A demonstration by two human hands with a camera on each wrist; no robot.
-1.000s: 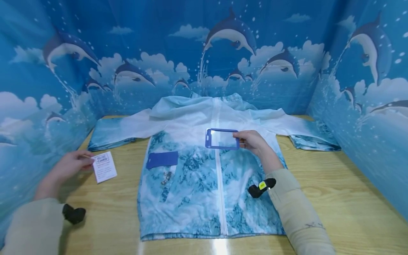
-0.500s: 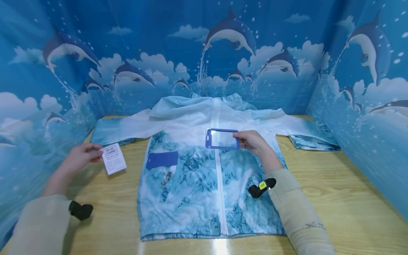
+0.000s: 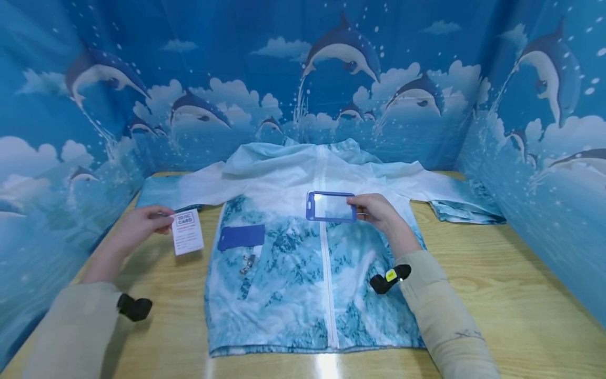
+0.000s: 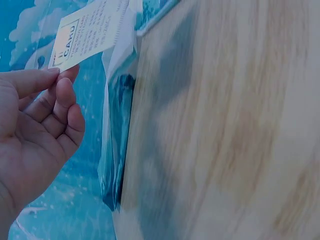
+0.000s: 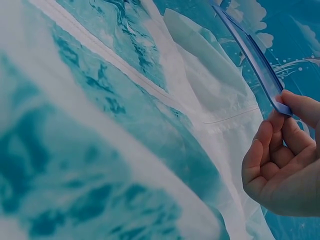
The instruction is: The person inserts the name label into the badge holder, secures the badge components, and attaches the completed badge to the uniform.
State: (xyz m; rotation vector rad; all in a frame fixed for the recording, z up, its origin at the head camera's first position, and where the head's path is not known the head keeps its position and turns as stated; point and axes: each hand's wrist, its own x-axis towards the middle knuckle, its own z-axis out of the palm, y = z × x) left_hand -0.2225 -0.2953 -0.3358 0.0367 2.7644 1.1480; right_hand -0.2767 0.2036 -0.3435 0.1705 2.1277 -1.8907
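Between thumb and fingertips, my left hand (image 3: pixel 144 226) pinches the corner of a white ID card (image 3: pixel 187 232) with "ID/IC CARD" printed on it. The left wrist view shows the same card (image 4: pixel 85 37) raised over the table. My right hand (image 3: pixel 376 209) pinches one end of a blue card holder frame (image 3: pixel 311 206) with a clear window, held above the jacket. Seen edge-on in the right wrist view, the card holder frame (image 5: pixel 252 60) sits between thumb and fingers. A flat blue panel (image 3: pixel 242 237) lies on the jacket, left of its zip.
A blue and white zip jacket (image 3: pixel 284 295) lies spread on the wooden table (image 3: pixel 478 279), sleeves out to both sides. Small metal pieces (image 3: pixel 247 263) lie just below the blue panel. A dolphin-print curtain (image 3: pixel 265 68) encloses the back and sides.
My left hand has carried the ID card to the right and slightly farther from me, toward the jacket. The right hand and the card holder frame have stayed almost still.
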